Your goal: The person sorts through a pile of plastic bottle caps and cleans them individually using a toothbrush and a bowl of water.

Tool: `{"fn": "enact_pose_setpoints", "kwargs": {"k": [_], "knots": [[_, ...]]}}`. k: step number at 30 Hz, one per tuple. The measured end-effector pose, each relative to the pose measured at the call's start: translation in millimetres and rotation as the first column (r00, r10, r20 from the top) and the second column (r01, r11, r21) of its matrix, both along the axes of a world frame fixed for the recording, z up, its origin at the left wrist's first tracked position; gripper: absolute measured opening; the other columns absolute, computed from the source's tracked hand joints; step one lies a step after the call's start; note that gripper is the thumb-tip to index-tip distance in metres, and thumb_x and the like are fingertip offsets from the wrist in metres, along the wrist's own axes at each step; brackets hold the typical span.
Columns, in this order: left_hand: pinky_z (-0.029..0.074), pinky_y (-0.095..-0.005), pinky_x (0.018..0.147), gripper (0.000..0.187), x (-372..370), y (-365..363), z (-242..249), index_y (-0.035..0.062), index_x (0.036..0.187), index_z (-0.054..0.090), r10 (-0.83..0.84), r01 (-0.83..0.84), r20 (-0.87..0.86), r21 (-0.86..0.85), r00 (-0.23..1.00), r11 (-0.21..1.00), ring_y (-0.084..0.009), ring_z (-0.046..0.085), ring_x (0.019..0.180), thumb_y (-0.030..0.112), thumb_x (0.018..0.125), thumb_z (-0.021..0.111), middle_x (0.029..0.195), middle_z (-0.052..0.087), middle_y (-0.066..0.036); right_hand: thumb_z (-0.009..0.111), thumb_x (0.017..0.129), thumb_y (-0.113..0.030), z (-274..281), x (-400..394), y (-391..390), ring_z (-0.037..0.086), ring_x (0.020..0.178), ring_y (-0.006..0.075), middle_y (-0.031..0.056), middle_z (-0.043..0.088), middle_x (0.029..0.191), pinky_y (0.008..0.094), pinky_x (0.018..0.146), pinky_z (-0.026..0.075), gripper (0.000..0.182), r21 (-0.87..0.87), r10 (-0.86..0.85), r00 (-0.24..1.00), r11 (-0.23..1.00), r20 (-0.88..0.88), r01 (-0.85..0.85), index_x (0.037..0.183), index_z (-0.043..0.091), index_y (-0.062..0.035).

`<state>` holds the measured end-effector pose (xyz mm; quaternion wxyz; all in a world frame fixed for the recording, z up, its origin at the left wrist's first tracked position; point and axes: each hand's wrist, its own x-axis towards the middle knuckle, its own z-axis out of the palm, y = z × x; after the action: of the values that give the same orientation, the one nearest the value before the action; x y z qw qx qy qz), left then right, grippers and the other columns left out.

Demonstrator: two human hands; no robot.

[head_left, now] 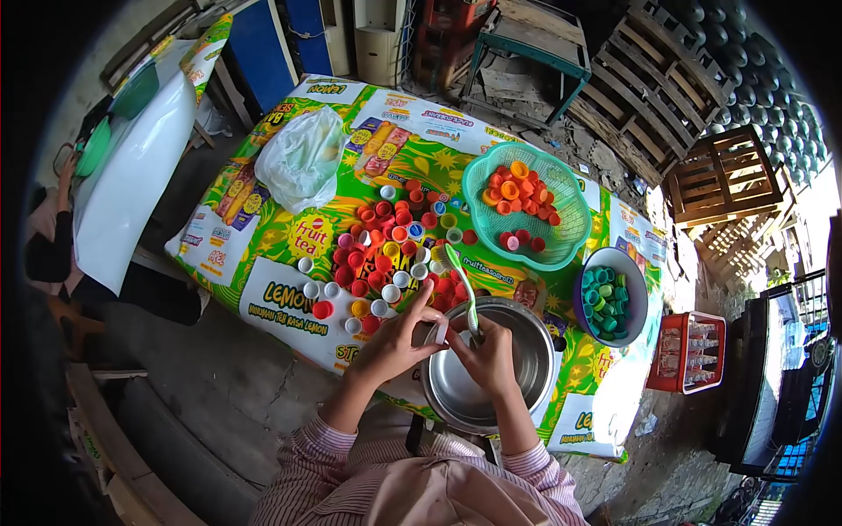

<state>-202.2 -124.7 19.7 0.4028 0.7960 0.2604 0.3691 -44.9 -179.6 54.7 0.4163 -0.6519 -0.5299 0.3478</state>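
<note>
My left hand (405, 337) pinches a white bottle cap (441, 334) near the rim of a metal bowl (537, 392). Close against it, my right hand (485, 352) grips a green-and-white toothbrush (471, 302), its head pointing up and away from me. The fingertips of both hands meet around the cap. Beyond my hands, many loose bottle caps (377, 280), mostly red with some white and yellow, lie scattered on the printed tablecloth (272, 298). Part of the bowl's inside is hidden by my right hand.
A mint-green basket (570, 210) holds orange and red caps. Beside it, a purple bowl (640, 289) contains green and teal caps. A clear plastic bag (303, 158) lies at the back left. A red bottle crate (686, 352) stands on the floor. Another person's arm (64, 188) shows far left.
</note>
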Motion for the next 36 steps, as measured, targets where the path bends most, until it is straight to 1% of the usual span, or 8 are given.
{"fn": "enact_pose_setpoints", "kwargs": {"k": [6, 8, 11, 15, 21, 26, 32, 36], "knots": [[0.048, -0.0355, 0.082, 0.098, 10, 1, 1, 0.0070, 0.142, 0.009, -0.012, 0.020, -0.070, 0.113, 0.998, 0.993, -0.0226, 0.061, 0.092, 0.006, 0.067, 0.073, 0.099, 0.061, -0.005, 0.068, 0.074, -0.008, -22, 3, -8, 0.050, 0.055, 0.0056, 0.0051, 0.064, 0.069, 0.0229, 0.052, 0.041, 0.014, -0.084, -0.124, 0.992, 0.989, -0.004, 0.123, 0.086, 0.065, -0.0006], [0.049, -0.0349, 0.082, 0.099, 14, 4, 1, 0.0068, 0.142, 0.008, -0.008, 0.008, 0.006, 0.050, 1.000, 0.999, -0.0220, 0.061, 0.092, 0.003, 0.068, 0.073, 0.100, 0.061, -0.008, 0.070, 0.074, -0.010, -29, -3, -9, 0.051, 0.060, 0.0051, 0.0041, 0.064, 0.070, 0.0219, 0.056, 0.042, 0.017, 0.024, -0.248, 0.931, 0.964, -0.268, 0.264, 0.086, 0.065, 0.0014], [0.049, -0.0343, 0.083, 0.098, 18, 6, 1, 0.0063, 0.142, 0.007, 0.014, -0.012, 0.067, -0.018, 0.998, 1.000, -0.0213, 0.061, 0.093, 0.001, 0.069, 0.072, 0.100, 0.060, -0.012, 0.070, 0.075, -0.011, -24, -4, -10, 0.053, 0.065, 0.0059, 0.0040, 0.064, 0.073, 0.0219, 0.061, 0.044, 0.018, -0.074, -0.292, 0.896, 0.956, -0.334, 0.285, 0.086, 0.065, 0.0027], [0.049, -0.0332, 0.083, 0.097, 21, 5, 2, 0.0065, 0.142, 0.008, 0.008, -0.005, 0.107, -0.035, 0.994, 0.999, -0.0208, 0.062, 0.092, 0.002, 0.069, 0.072, 0.098, 0.061, -0.011, 0.068, 0.078, -0.009, -23, -4, -7, 0.057, 0.068, 0.0066, 0.0041, 0.064, 0.077, 0.0211, 0.062, 0.045, 0.015, -0.003, -0.263, 0.919, 0.962, -0.294, 0.274, 0.087, 0.063, 0.0024], [0.049, -0.0337, 0.079, 0.096, 23, 6, -1, 0.0068, 0.142, 0.009, 0.027, -0.026, -0.004, 0.123, 1.000, 0.992, -0.0205, 0.062, 0.087, 0.003, 0.069, 0.072, 0.095, 0.061, -0.008, 0.066, 0.079, -0.007, -26, -2, -9, 0.056, 0.067, 0.0062, 0.0043, 0.065, 0.078, 0.0209, 0.061, 0.045, 0.012, -0.018, -0.289, 0.922, 0.955, -0.256, 0.295, 0.086, 0.063, 0.0024], [0.049, -0.0348, 0.084, 0.101, 25, 5, -7, 0.0047, 0.141, 0.006, 0.025, -0.024, -0.015, 0.071, 1.000, 0.997, -0.0225, 0.063, 0.090, 0.006, 0.067, 0.076, 0.095, 0.063, -0.013, 0.067, 0.076, -0.007, -25, -1, -8, 0.054, 0.061, 0.0095, 0.0062, 0.062, 0.068, 0.0258, 0.058, 0.044, 0.010, 0.000, -0.306, 0.922, 0.949, -0.236, 0.315, 0.081, 0.063, 0.0008], [0.049, -0.0344, 0.083, 0.102, 27, 2, -8, 0.0046, 0.141, 0.006, 0.035, -0.035, -0.020, 0.030, 0.999, 0.999, -0.0225, 0.063, 0.090, 0.005, 0.067, 0.076, 0.095, 0.062, -0.013, 0.066, 0.075, -0.004, -16, 1, -4, 0.056, 0.058, 0.0149, 0.0098, 0.060, 0.067, 0.0272, 0.057, 0.044, 0.008, 0.090, -0.286, 0.958, 0.953, -0.031, 0.288, 0.077, 0.060, 0.0005], [0.048, -0.0343, 0.084, 0.103, 25, 2, -9, 0.0044, 0.141, 0.005, 0.024, -0.024, -0.027, -0.001, 0.999, 1.000, -0.0219, 0.063, 0.089, 0.006, 0.067, 0.075, 0.095, 0.063, -0.013, 0.065, 0.075, -0.003, -13, 11, -1, 0.056, 0.058, 0.0180, 0.0115, 0.058, 0.069, 0.0290, 0.055, 0.044, 0.008, 0.023, -0.138, 0.990, 0.990, 0.014, 0.138, 0.079, 0.060, 0.0011]]}}
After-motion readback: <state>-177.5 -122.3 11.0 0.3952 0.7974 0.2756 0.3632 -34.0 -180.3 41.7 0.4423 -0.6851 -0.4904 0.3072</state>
